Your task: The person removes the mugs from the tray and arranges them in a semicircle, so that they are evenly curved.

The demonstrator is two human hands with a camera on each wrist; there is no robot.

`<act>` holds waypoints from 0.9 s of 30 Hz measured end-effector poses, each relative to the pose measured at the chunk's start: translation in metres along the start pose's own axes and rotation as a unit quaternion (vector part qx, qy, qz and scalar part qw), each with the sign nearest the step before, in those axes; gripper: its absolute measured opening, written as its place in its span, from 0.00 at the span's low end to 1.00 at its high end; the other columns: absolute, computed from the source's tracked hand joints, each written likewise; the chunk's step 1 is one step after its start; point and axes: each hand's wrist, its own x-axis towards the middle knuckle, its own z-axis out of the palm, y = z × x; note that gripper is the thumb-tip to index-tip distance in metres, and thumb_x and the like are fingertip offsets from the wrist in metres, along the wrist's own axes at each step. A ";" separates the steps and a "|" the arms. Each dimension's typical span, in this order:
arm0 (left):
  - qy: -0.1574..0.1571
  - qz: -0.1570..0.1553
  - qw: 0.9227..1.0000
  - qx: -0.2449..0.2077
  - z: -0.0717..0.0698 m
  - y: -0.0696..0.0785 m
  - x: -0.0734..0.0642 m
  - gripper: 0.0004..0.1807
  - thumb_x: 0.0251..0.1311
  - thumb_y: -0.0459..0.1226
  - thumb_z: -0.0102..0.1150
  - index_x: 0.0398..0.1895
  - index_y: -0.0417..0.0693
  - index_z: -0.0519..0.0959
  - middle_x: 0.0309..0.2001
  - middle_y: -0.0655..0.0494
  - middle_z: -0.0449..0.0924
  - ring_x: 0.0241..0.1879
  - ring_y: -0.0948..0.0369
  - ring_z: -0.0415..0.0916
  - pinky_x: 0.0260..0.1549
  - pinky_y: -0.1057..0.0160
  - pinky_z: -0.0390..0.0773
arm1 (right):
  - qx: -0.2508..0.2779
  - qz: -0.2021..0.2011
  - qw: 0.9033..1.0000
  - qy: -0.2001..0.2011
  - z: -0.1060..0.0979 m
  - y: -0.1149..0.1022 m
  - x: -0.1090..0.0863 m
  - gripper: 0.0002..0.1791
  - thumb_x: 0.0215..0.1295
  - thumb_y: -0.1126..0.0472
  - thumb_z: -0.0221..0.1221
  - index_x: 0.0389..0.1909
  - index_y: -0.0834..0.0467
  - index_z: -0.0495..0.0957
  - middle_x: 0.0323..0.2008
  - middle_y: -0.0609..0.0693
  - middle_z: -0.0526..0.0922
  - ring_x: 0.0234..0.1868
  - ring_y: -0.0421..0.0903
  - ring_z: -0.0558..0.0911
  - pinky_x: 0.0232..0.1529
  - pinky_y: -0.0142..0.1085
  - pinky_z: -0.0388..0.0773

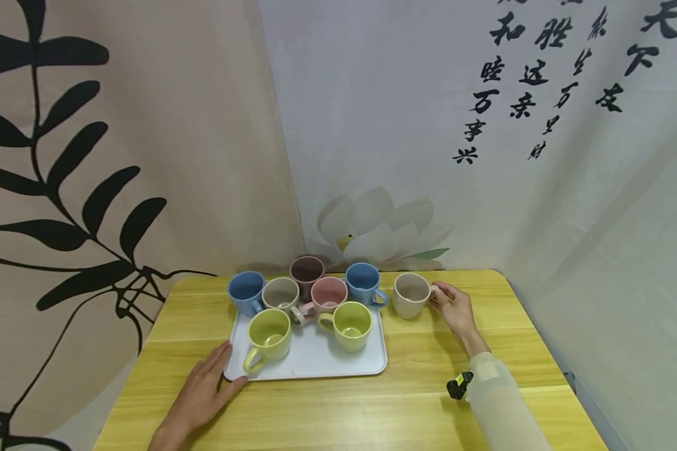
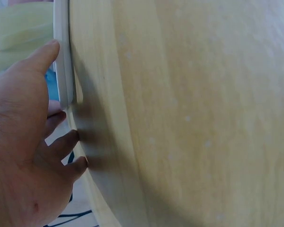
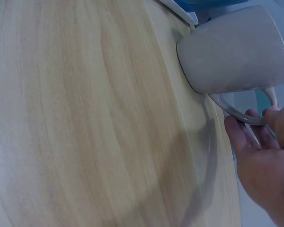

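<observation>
My right hand [image 1: 456,311] pinches the handle of a beige mug [image 1: 409,304], which stands upright on the table right of the tray. In the right wrist view, fingers and thumb meet on that mug's handle [image 3: 241,116]. My left hand [image 1: 200,393] lies at the front left corner of the white tray [image 1: 338,366]; its fairly straight fingers touch the rim. The left wrist view shows the thumb against the tray's edge [image 2: 62,61]. Nearest this hand on the tray is a yellow-green mug [image 1: 269,336], its handle pointing toward the front left.
Also on the tray stand another yellow-green mug [image 1: 352,327], a pink mug [image 1: 330,294], a grey-beige mug [image 1: 281,294], a dark mauve mug [image 1: 307,270] and two blue mugs, left [image 1: 246,290] and right [image 1: 363,281]. A printed curtain [image 1: 372,125] hangs behind the wooden table [image 1: 417,407].
</observation>
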 end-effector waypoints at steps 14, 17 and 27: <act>-0.006 -0.004 1.000 -0.005 -0.001 0.002 0.000 0.52 0.68 0.68 0.52 0.82 0.42 0.55 0.81 0.38 0.56 0.78 0.36 0.58 0.71 0.24 0.56 | 0.016 0.001 1.000 0.009 -0.001 0.002 -0.002 0.23 0.80 0.64 0.52 0.69 0.71 0.70 0.68 0.68 0.74 0.49 0.33 0.85 0.66 0.44 0.81; -0.006 -0.004 1.000 -0.006 -0.001 0.002 0.000 0.52 0.68 0.68 0.52 0.82 0.42 0.56 0.81 0.38 0.56 0.78 0.36 0.58 0.71 0.24 0.56 | 0.018 0.000 1.000 0.012 -0.002 0.002 -0.004 0.23 0.80 0.64 0.52 0.69 0.71 0.70 0.67 0.68 0.74 0.54 0.41 0.86 0.65 0.43 0.82; -0.005 -0.004 1.000 -0.005 0.000 0.000 0.001 0.53 0.68 0.69 0.51 0.82 0.42 0.55 0.81 0.38 0.56 0.78 0.36 0.58 0.71 0.24 0.57 | 0.015 0.001 1.000 0.011 -0.005 0.003 -0.020 0.21 0.80 0.61 0.53 0.67 0.68 0.73 0.68 0.66 0.74 0.70 0.66 0.76 0.67 0.44 0.80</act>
